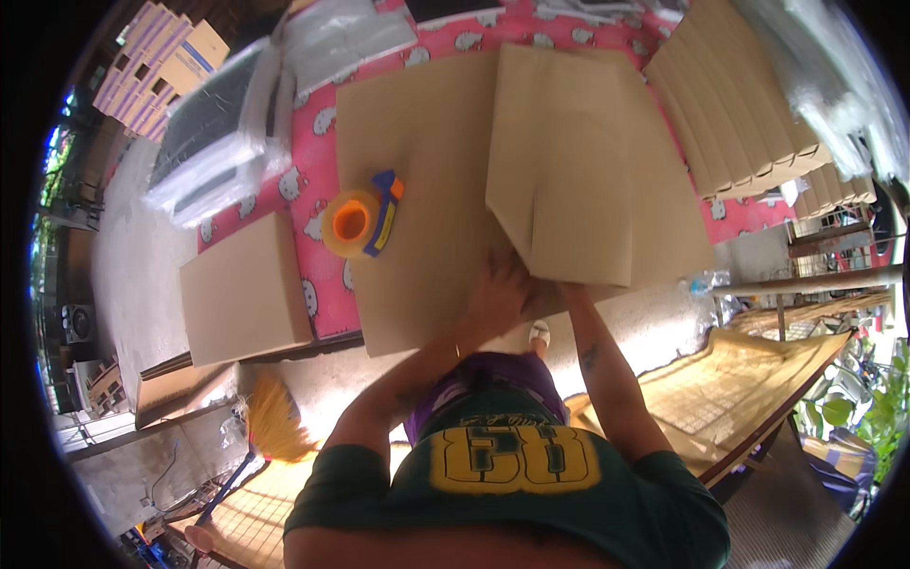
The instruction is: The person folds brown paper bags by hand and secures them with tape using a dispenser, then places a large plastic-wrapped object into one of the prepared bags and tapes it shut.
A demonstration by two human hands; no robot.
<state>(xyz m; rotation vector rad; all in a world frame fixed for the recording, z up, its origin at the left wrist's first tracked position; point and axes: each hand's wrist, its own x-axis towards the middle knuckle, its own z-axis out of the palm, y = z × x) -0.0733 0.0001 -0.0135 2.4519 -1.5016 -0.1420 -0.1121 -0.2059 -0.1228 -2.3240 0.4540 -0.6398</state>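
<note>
A large brown cardboard sheet lies in front of me on the table. On its right half stands a partly folded cardboard carton, with a slanted flap edge on its left. My left hand rests by the carton's lower left corner, its slightly blurred fingers stretched out over the sheet in shadow. My right hand reaches under the carton's near edge; its fingers are hidden there. Left of the carton, an orange and blue tape dispenser with a roll of tape sits on the sheet.
A closed cardboard box stands at the table's left edge. Plastic-wrapped dark panels lie behind it. Stacked flat cartons are at the right. A pink patterned cloth covers the table. A broom leans at lower left.
</note>
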